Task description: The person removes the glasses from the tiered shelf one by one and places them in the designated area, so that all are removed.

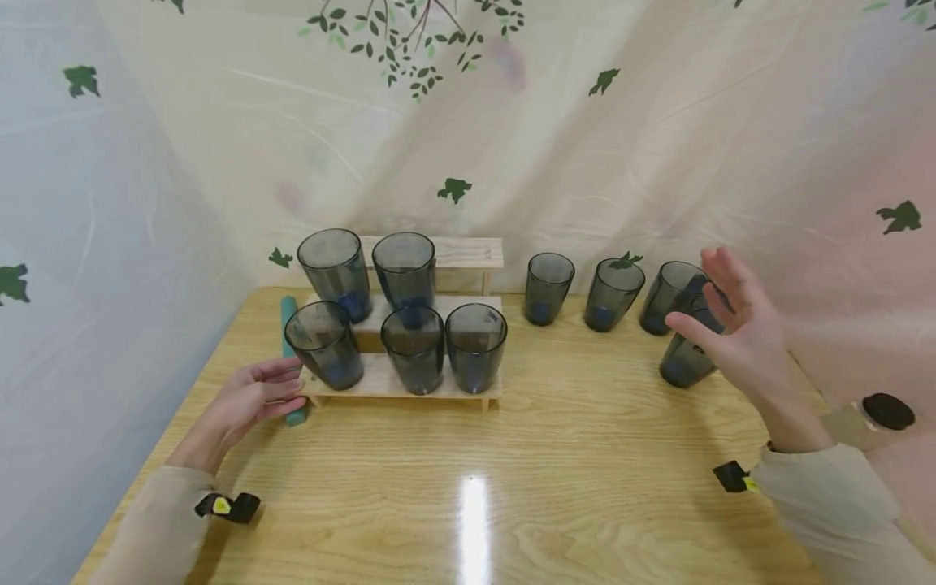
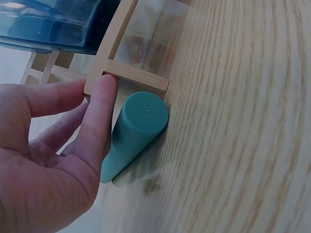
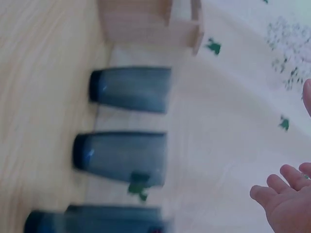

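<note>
A three-tiered wooden rack [image 1: 471, 253] holds tinted drinking glasses: two on the middle shelf [image 1: 453, 313] and three on the lowest. My left hand [image 1: 252, 402] is at the left end of the lowest shelf. In the left wrist view its thumb and fingers pinch the shelf's corner [image 2: 99, 73], above a teal cylinder [image 2: 138, 128] lying on the table. Raised on the right, my right hand [image 1: 753, 341] has its fingers spread and holds nothing. It overlaps a tinted glass [image 1: 687, 359] in the head view; that glass stands in front of another glass [image 1: 661, 296].
Two more tinted glasses [image 1: 550, 288] [image 1: 613, 294] stand along the back of the wooden table [image 1: 585, 455], right of the rack. A pale curtain [image 1: 541, 122] with leaf prints hangs close behind them. A round black object [image 1: 888, 411] is at the far right.
</note>
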Action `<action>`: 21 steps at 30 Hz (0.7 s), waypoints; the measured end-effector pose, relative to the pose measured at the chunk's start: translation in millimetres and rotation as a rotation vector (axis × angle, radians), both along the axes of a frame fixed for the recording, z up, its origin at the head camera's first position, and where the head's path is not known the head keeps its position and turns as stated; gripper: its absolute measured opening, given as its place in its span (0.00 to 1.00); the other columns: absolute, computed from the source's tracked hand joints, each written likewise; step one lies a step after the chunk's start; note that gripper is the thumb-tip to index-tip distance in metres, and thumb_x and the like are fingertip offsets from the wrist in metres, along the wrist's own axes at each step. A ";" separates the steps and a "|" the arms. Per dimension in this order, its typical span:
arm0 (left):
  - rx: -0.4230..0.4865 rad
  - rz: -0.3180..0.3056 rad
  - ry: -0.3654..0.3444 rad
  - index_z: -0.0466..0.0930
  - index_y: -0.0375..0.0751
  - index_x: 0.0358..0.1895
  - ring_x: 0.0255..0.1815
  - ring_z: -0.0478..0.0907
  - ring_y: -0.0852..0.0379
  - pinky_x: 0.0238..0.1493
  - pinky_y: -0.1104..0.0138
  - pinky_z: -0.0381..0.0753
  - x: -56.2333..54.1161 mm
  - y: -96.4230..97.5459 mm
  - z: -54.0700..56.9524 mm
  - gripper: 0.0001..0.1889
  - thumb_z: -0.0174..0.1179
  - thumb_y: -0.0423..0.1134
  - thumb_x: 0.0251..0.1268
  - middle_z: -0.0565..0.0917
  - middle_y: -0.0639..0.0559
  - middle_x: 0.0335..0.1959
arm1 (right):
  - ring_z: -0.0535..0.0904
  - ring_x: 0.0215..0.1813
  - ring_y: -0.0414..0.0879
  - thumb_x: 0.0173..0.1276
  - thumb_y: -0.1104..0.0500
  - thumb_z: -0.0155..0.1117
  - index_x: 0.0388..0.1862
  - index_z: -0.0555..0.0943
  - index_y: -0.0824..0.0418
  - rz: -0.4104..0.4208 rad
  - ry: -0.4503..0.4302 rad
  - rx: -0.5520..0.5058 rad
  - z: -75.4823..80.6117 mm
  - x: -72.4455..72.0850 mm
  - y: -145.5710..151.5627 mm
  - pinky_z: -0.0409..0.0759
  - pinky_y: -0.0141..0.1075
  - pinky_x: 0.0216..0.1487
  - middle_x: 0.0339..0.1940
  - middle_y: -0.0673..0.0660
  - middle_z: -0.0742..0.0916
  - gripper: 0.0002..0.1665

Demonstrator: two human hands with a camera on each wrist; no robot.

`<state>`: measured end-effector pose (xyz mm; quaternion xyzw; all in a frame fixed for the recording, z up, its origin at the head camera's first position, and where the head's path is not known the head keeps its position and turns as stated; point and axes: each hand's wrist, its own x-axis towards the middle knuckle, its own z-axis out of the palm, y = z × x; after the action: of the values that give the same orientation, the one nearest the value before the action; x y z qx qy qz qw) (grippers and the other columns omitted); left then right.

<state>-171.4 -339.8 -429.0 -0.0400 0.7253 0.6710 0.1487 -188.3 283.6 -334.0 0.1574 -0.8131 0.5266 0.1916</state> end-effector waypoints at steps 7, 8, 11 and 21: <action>0.001 -0.009 -0.008 0.45 0.23 0.79 0.48 0.82 0.63 0.54 0.63 0.86 0.3 0.5 0.9 0.34 0.51 0.28 0.78 0.52 0.24 0.75 | 0.58 0.80 0.48 0.61 0.77 0.71 0.84 0.53 0.47 0.225 -0.015 -0.109 28.5 -10.7 -51.9 0.69 0.27 0.71 0.81 0.55 0.63 0.60; 0.000 -0.010 -0.009 0.45 0.23 0.79 0.48 0.82 0.63 0.54 0.63 0.86 -0.4 0.5 0.9 0.34 0.51 0.28 0.78 0.52 0.24 0.75 | 0.58 0.79 0.49 0.61 0.76 0.72 0.84 0.53 0.47 0.252 -0.013 -0.118 31.2 -13.0 -59.2 0.69 0.27 0.71 0.81 0.56 0.63 0.60; -0.003 -0.010 -0.013 0.45 0.23 0.79 0.48 0.82 0.63 0.54 0.63 0.86 -2.6 0.0 0.1 0.34 0.51 0.28 0.78 0.52 0.24 0.75 | 0.58 0.80 0.49 0.63 0.72 0.73 0.84 0.52 0.46 0.299 -0.017 -0.106 38.5 -19.6 -80.6 0.70 0.32 0.72 0.81 0.56 0.63 0.59; -0.004 -0.016 -0.012 0.45 0.23 0.79 0.48 0.82 0.62 0.54 0.63 0.86 -6.5 -1.8 0.9 0.35 0.53 0.29 0.78 0.52 0.24 0.75 | 0.60 0.78 0.46 0.65 0.57 0.76 0.84 0.49 0.40 0.411 -0.109 -0.024 48.7 -44.8 -146.1 0.64 0.54 0.76 0.81 0.45 0.63 0.59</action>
<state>-177.9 -341.6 -428.1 -0.0387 0.7259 0.6682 0.1583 -233.2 137.5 -285.3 0.2887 -0.7670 0.5718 0.0376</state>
